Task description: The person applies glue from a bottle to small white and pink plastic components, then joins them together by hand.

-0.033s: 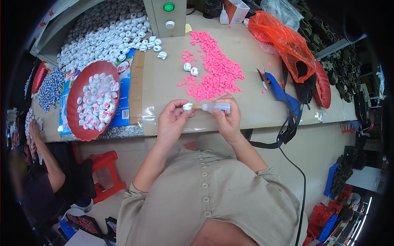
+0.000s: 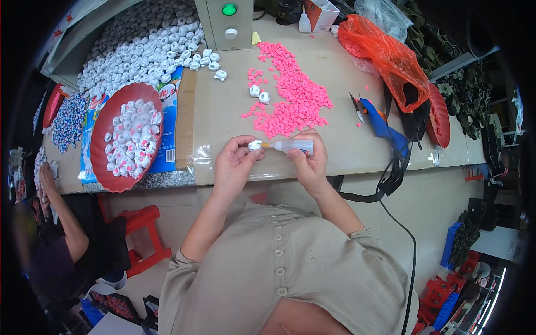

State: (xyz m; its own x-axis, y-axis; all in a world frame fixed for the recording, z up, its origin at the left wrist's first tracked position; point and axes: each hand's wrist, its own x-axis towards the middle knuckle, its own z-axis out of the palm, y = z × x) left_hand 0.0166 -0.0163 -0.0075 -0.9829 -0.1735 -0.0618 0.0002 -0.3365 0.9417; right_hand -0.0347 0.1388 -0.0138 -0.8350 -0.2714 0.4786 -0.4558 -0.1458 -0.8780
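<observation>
Between the fingertips of my left hand (image 2: pixel 234 161) is a small white rounded piece (image 2: pixel 255 145). My right hand (image 2: pixel 312 164) is closed around a translucent glue bottle (image 2: pixel 296 147), lying nearly level. The bottle's thin yellowish nozzle (image 2: pixel 268 146) points left and meets the white piece, or comes very close to it; I cannot tell which. Just beyond my hands a heap of small pink pieces (image 2: pixel 293 95) spreads over the table. Two more white pieces (image 2: pixel 259 95) lie at the heap's left edge.
At left stands a red basin (image 2: pixel 100 153) of white pieces, several with pink parts. Behind it is a large white pile (image 2: pixel 151 53). Scissors (image 2: pixel 357 109), a blue strap (image 2: pixel 385 128) and an orange plastic bag (image 2: pixel 385 58) lie right. Another person's arm (image 2: pixel 67 218) is far left.
</observation>
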